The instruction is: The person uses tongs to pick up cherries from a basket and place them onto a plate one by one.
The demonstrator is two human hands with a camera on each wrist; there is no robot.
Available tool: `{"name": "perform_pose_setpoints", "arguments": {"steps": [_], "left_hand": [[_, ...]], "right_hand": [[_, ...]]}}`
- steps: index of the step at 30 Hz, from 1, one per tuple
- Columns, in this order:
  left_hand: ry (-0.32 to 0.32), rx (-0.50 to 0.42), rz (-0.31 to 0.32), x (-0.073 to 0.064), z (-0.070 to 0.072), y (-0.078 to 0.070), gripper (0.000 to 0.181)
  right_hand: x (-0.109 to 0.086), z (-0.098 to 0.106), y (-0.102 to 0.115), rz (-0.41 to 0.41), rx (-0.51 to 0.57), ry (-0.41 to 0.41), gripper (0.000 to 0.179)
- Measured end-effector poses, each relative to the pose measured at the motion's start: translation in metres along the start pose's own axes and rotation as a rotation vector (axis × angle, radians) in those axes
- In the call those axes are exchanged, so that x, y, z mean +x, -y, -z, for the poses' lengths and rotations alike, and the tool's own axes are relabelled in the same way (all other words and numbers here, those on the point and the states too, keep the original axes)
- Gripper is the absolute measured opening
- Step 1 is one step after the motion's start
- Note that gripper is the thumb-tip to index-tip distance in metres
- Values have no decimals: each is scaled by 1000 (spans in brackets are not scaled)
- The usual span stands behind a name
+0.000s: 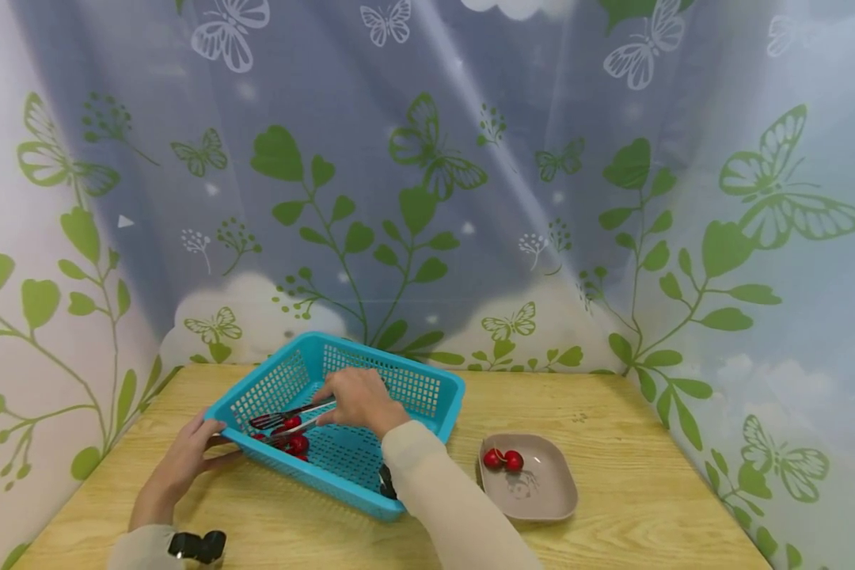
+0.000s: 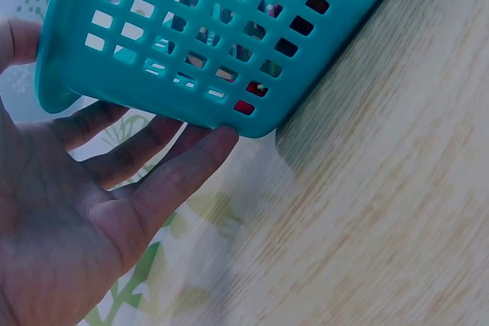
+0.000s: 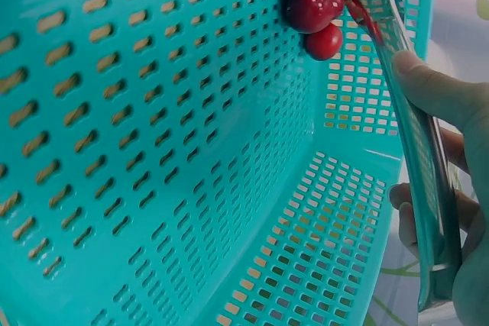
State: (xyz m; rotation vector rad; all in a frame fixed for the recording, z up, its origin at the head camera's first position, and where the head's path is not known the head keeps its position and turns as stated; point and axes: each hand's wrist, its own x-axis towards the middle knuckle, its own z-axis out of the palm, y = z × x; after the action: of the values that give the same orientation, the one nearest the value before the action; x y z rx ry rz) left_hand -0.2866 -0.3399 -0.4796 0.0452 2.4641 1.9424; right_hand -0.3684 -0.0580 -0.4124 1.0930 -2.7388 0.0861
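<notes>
A blue plastic basket (image 1: pixel 413 370) with slotted walls stands on the table. My left hand (image 1: pixel 174 467) holds its left corner, thumb at the rim and fingers against the outer wall (image 2: pixel 206 36). Over the basket, my right hand (image 1: pixel 362 400) grips metal tongs (image 3: pixel 416 158) between thumb and fingers. Their ends reach down to a cluster of red cherries (image 1: pixel 297 445) at the basket's left end. In the right wrist view several cherries (image 3: pixel 313 7) lie by the tong ends, partly cut off by the frame; whether one is pinched, I cannot tell.
Right of the basket, a shallow beige dish (image 1: pixel 566 495) holds two cherries (image 1: pixel 514 461) joined by a stem. Both stand on a light wooden table (image 1: pixel 634 475). A curtain (image 1: pixel 513 261) printed with leaves and butterflies hangs behind and along the sides.
</notes>
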Motion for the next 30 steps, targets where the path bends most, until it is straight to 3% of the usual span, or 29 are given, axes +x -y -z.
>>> {"name": "perform_pose_setpoints", "arguments": {"steps": [17,30], "left_hand": [[-2,30,-28,-2,0,0,52],[4,38,3,-1,1,0,57]], "right_hand": [[0,-4,0,12,1,6,30],[0,-5,0,17,-31,17,31]]}}
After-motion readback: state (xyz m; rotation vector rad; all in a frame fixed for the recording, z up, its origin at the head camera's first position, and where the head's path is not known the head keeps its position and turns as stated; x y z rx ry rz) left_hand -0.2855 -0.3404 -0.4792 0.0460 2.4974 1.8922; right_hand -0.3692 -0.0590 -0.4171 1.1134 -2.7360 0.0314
